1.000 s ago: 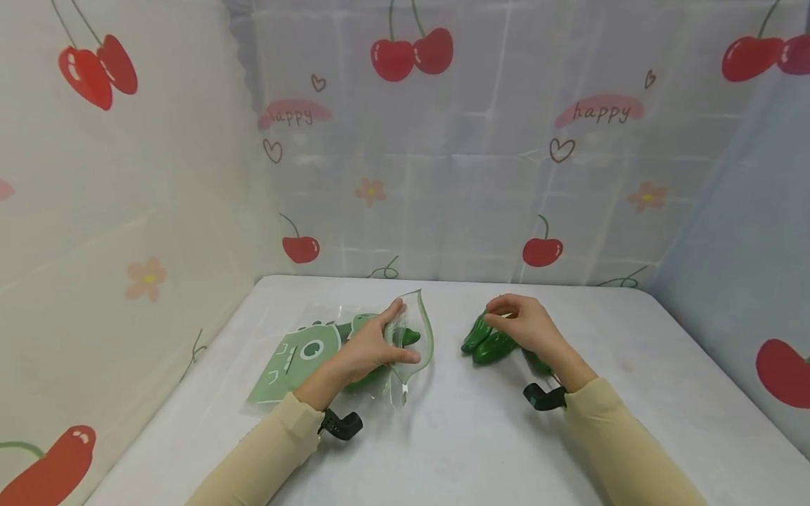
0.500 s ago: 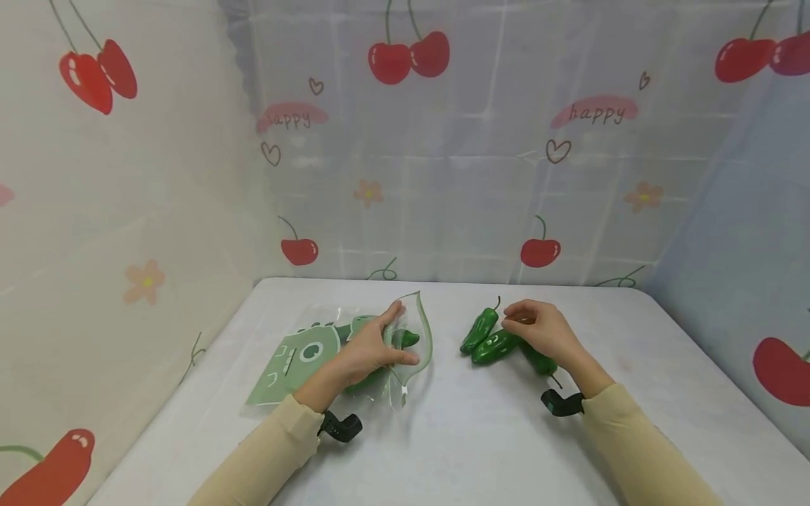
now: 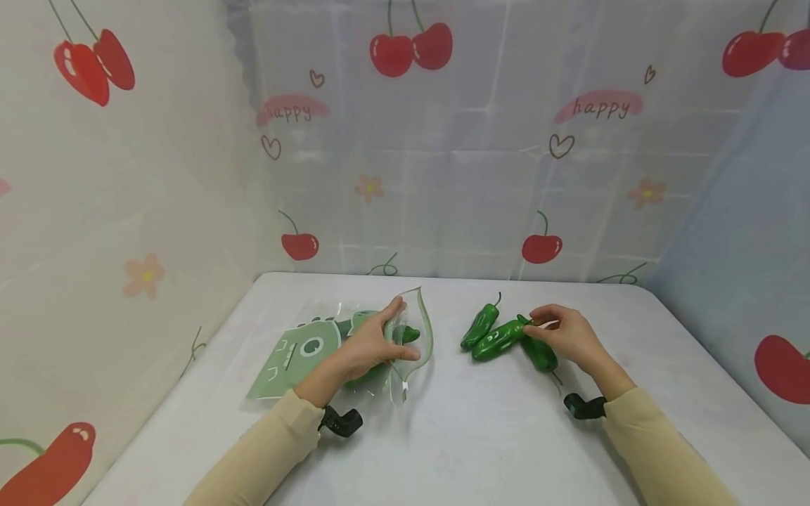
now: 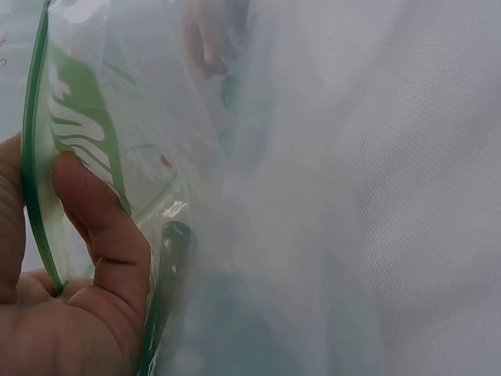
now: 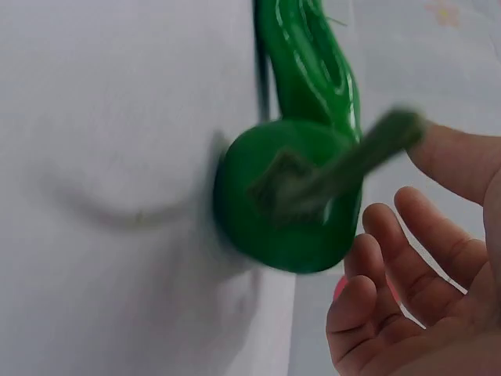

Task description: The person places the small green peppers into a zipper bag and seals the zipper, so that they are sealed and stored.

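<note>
The left hand (image 3: 367, 348) holds the plastic bag (image 3: 294, 358) near its mouth, thumb and forefinger spread wide. The right hand (image 3: 569, 337) has loosely bent fingers close beside the middle pepper (image 3: 498, 341); whether they touch it, I cannot tell. Two other peppers (image 3: 540, 355) lie around it on the white table (image 3: 455, 436).

Bottom: white table (image 3: 455, 450) with rounded far corners | upper centre: creased pale back sheet (image 3: 455, 190) printed with red cherries (image 3: 391, 56), orange flowers (image 3: 647, 192) and "happy" lettering (image 3: 600, 107) | left: cream sheet (image 3: 139, 190) | right: bluish sheet (image 3: 734, 253) | light: soft, warmer at left, cooler at right
</note>
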Demonstrator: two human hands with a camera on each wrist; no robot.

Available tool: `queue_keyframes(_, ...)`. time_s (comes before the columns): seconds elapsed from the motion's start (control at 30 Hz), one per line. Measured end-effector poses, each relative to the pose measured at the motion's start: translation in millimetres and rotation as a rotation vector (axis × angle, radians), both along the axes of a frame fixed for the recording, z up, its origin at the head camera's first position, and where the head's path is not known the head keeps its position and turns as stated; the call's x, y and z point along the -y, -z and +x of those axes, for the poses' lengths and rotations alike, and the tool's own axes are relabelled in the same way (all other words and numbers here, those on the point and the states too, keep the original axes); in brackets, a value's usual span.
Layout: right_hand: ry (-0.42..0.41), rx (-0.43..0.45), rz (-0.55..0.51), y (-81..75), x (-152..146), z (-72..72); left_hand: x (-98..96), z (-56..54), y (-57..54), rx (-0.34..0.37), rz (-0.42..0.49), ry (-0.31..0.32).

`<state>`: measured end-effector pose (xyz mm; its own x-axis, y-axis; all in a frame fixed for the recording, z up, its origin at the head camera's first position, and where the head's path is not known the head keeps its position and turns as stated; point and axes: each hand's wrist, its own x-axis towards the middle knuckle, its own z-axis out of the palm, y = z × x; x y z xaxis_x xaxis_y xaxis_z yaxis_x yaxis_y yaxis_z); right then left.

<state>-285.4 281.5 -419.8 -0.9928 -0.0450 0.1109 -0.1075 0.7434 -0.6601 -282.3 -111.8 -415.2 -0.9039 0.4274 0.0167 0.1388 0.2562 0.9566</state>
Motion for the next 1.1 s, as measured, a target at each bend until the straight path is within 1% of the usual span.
queue_keyframes(0.1,-0.003,0.026,-0.003,1.8,-3.5,-0.6,-0.2,0.1,-0.8,0.011,0.007,0.002)
queue_keyframes(0.23,0.005,0.063,0.014,4.9,-6.5,-0.9,-0.1,0.1,-1.1,0.006,0.013,0.004)
queue_keyframes(0.43,0.007,0.121,0.071,10.7,-10.8,1.9,0.2,0.8,-1.8,-0.016,0.01,-0.003)
queue_keyframes(0.6,-0.006,0.163,0.087,13.3,-13.0,1.8,0.7,0.9,-1.5,-0.03,0.005,-0.008)
queue_keyframes(0.83,0.018,0.217,0.146,13.0,-13.1,1.9,1.1,0.6,-0.1,0.006,0.025,-0.004)
queue_keyframes(1.1,0.042,0.226,0.179,12.6,-12.5,2.8,0.7,2.0,-2.0,0.013,0.03,-0.007)
